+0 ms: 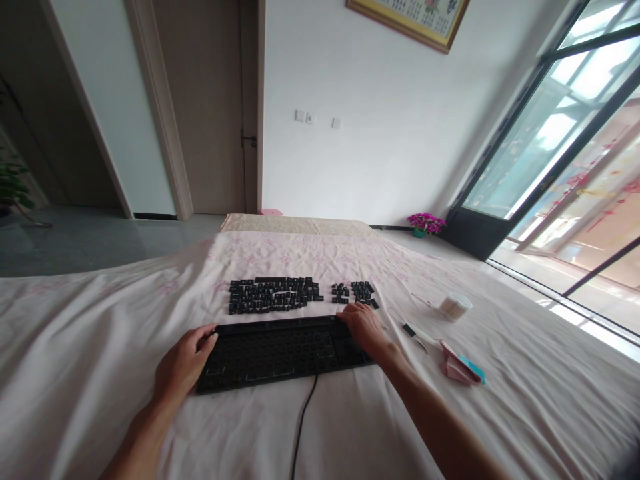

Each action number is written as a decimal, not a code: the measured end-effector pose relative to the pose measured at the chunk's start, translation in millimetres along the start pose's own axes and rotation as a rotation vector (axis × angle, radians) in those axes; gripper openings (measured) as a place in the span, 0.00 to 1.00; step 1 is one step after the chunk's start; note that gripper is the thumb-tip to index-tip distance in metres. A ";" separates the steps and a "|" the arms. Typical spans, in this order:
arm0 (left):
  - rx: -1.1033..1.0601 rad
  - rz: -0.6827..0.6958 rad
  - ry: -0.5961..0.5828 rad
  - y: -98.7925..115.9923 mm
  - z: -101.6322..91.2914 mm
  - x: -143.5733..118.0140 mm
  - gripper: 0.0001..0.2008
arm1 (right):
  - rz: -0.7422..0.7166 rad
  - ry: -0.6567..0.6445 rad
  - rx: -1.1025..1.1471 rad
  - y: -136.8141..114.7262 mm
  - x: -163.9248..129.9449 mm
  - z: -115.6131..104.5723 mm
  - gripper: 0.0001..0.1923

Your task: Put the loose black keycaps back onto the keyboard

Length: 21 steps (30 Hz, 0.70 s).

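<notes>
Keyboard handling first: the flat black plastic keyboard base [280,350], stripped of its caps, lies on the pink floral bedsheet [75,333], cable [303,420] trailing toward the viewer. The left hand [183,363] clasps its left end, the right hand [365,327] rests fingers-down on its right end. It looks light and stiff; the two ends are the best hold. Loose black keycaps [273,295] sit just beyond it, easily scattered.

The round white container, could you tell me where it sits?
The round white container sits right of the keyboard on the cloth-covered table, beyond the right hand.
</notes>
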<state>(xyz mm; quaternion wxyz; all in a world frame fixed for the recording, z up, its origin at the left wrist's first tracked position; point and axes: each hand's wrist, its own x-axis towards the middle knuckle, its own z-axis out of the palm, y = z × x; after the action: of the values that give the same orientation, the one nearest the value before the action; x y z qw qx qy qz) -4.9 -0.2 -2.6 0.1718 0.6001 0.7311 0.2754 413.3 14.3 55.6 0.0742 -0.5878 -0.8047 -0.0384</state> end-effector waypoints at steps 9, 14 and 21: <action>0.003 -0.001 -0.011 3.2 -1.1 -0.2 0.20 | -0.064 0.001 -0.157 -10.5 -6.1 -2.3 0.11; -0.002 0.006 0.001 3.0 -1.6 -0.7 0.20 | -0.068 -0.003 -0.148 -11.0 -5.9 -2.6 0.11; -0.002 -0.002 -0.001 3.3 -2.7 -0.7 0.20 | -0.001 0.010 0.005 0.6 -1.1 1.5 0.17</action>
<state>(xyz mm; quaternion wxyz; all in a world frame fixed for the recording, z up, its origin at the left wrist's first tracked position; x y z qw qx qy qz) -3.8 -1.0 1.5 0.1728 0.5994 0.7313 0.2756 414.1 13.6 53.9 0.0796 -0.5871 -0.8046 -0.0394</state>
